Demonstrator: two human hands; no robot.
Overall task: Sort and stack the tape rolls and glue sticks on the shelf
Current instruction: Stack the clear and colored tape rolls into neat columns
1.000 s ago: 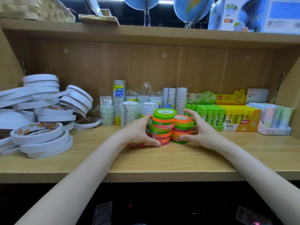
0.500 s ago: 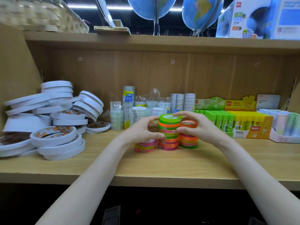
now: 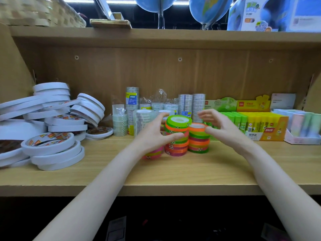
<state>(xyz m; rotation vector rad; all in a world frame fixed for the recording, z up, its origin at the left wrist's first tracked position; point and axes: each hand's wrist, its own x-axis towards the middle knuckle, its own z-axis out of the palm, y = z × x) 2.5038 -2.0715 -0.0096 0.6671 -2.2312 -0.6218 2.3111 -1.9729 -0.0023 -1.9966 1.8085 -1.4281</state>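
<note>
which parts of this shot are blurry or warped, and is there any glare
In the head view, the right hand is smeared by motion blur, its fingers ghosted; the left hand is sharper. Wide-angle distortion bows the shelf edges and tilts the side panels. The basket and globes above look soft. Ceiling light strips glare at the top; the colored tape stacks are evenly lit.

L hand (image 3: pixel 154 134) thumb touching tall neon tape stack (image 3: pixel 177 136); R hand (image 3: pixel 224 126) open beside shorter stack (image 3: pixel 198 138), shelf (image 3: pixel 173 171).
</note>
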